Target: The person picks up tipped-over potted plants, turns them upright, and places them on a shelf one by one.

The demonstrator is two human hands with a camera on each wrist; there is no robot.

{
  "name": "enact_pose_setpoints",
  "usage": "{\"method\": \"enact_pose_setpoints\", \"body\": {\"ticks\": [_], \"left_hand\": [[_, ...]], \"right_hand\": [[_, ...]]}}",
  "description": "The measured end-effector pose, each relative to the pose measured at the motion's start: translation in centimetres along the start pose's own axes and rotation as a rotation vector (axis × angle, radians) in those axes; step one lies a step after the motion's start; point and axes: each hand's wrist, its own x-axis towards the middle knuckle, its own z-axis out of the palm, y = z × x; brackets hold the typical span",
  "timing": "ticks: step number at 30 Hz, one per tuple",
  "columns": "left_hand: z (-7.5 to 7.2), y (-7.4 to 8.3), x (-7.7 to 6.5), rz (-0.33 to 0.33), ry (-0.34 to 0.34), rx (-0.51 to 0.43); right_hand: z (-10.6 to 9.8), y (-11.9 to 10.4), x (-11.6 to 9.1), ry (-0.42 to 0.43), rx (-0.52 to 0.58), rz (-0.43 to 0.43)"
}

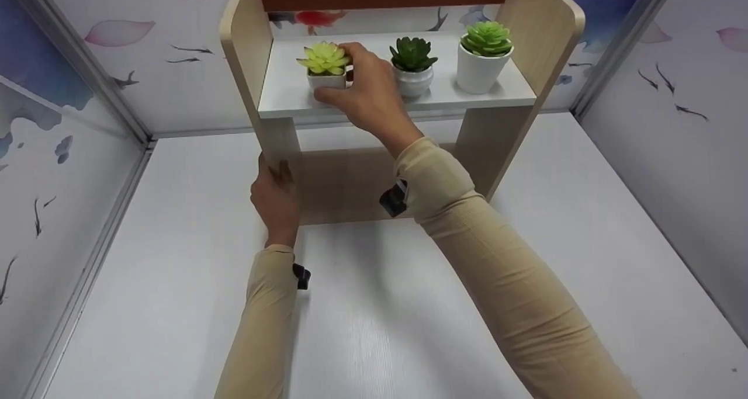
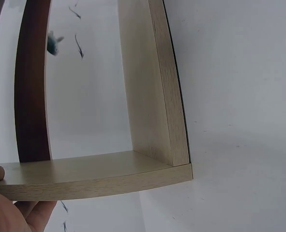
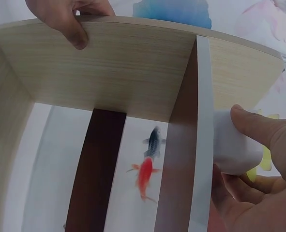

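On the left part of the white shelf board (image 1: 286,89) stands a yellow-green succulent (image 1: 324,59) in a small white pot (image 3: 234,145). My right hand (image 1: 374,92) grips this pot, thumb at the front and fingers around its right and far side. Lower down, my left hand (image 1: 276,197) holds the edge of the shelf unit's left side panel (image 2: 99,186), with the thumb on the inner face and fingers outside. In the right wrist view the left hand (image 3: 70,17) shows on that same panel.
A dark green succulent (image 1: 412,54) in a round white pot stands just right of my right hand. Farther right is a bright green succulent (image 1: 487,40) in a taller white pot. The wooden shelf unit (image 1: 526,42) stands on a white table (image 1: 362,305) between printed wall panels (image 1: 695,95).
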Motion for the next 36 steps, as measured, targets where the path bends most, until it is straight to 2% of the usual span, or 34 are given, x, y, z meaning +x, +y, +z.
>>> {"method": "enact_pose_setpoints", "body": {"ticks": [9, 17, 24, 29, 33, 36], "left_hand": [[0.0, -0.2, -0.1, -0.020, -0.014, -0.032], [-0.1, -0.4, 0.0, -0.039, -0.038, -0.025], [-0.8, -0.9, 0.7, -0.039, -0.105, -0.029], [-1.5, -1.1, 0.9, -0.052, -0.161, -0.050], [-2.3, -1.1, 0.4, -0.086, -0.146, -0.101], [-3.6, -0.8, -0.2, -0.081, -0.099, -0.119]], "right_hand": [[0.0, 0.3, -0.5, -0.025, 0.000, 0.037], [-1.8, 0.9, -3.9, -0.013, 0.065, -0.012], [-4.4, 2.2, -7.2, 0.107, 0.000, -0.127], [-6.0, 3.6, -9.7, 0.210, -0.082, -0.175], [-7.2, 4.4, -11.4, 0.285, -0.132, -0.209], [-8.1, 5.0, -12.8, 0.327, -0.154, -0.217]]}}
